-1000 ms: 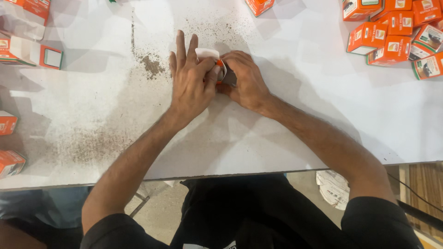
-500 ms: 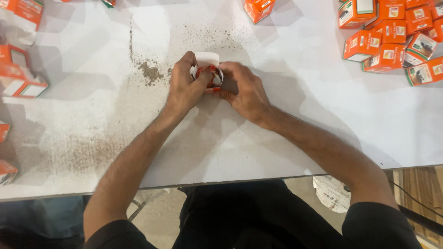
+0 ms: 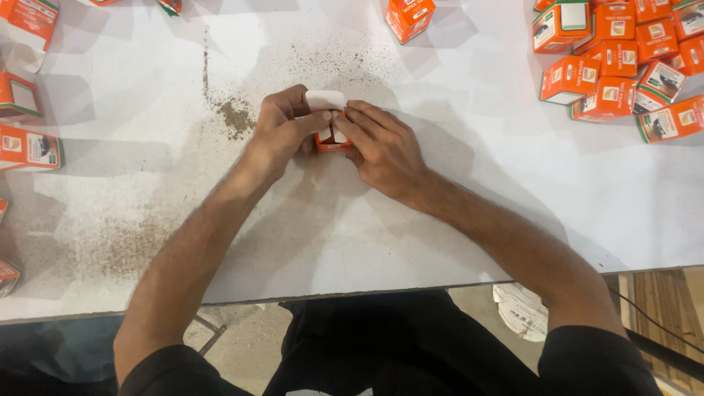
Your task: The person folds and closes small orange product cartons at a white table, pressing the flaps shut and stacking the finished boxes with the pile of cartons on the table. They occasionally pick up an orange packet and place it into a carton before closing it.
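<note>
both hands clamped on small orange box (image 3: 331, 138) mid-worktop (image 3: 455, 213): left hand (image 3: 282, 130) thumb on its white flap (image 3: 325, 100), right hand (image 3: 381, 147) pinching the side. risk: flap creases or pops open if i press unevenly; loose grit (image 3: 236, 117) just left could get inside.

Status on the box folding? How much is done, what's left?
Done, it seems: a heap of closed orange boxes lies at the table's far right. In hand: the left hand and right hand together hold one small orange box, its white flap up. Left: that flap is not yet shut; more boxes along the left edge, state unclear.
</note>
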`<state>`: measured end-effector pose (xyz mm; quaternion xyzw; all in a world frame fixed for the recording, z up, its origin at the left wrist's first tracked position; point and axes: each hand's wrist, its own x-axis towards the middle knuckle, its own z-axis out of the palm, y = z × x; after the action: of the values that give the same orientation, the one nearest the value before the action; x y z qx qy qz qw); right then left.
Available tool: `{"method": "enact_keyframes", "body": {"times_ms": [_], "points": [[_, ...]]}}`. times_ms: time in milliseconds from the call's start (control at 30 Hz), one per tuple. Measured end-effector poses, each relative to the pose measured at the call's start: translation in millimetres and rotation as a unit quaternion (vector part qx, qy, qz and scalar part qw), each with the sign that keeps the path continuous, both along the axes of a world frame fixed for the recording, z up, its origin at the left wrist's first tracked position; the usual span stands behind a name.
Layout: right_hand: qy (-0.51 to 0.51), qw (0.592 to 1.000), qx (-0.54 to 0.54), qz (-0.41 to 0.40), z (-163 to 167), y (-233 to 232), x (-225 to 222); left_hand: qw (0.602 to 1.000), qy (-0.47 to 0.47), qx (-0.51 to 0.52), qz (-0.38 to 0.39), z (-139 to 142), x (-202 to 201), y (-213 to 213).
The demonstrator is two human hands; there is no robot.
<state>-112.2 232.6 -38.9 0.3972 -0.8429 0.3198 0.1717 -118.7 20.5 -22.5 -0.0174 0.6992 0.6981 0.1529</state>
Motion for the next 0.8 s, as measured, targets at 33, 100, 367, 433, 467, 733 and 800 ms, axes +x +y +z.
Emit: {"method": "enact_keyframes", "body": {"times_ms": [33, 100, 367, 433, 467, 733, 800], "points": [[-0.03, 0.999, -0.019, 0.002, -0.4, 0.6, -0.9, 1.0, 0.008, -0.03, 0.001, -1.9, 0.9, 2.8], [-0.056, 0.997, -0.043, 0.001, -1.5, 2.0, -2.8, 0.941, 0.28, -0.189, 0.021, -5.3, 7.1, 6.6], [-0.13, 0.99, -0.05, -0.027, -9.9, 3.5, -5.0, 0.81, 0.483, -0.32, -0.088, -15.4, 25.9, -4.8], [-0.129, 0.99, -0.047, -0.025, -11.0, 3.9, -6.4, 0.812, 0.474, -0.334, -0.068, -22.9, 23.8, -5.6], [-0.129, 0.99, -0.044, -0.024, -11.2, 4.0, -6.8, 0.828, 0.462, -0.311, -0.061, -27.2, 23.1, -5.4], [-0.117, 0.992, -0.041, -0.015, -8.1, 4.7, -8.0, 0.872, 0.434, -0.223, -0.038, -40.5, 24.6, -1.9], [-0.116, 0.992, -0.045, -0.009, -9.1, 5.8, -7.1, 0.862, 0.433, -0.256, -0.059, -35.3, 25.5, -1.4]]}}
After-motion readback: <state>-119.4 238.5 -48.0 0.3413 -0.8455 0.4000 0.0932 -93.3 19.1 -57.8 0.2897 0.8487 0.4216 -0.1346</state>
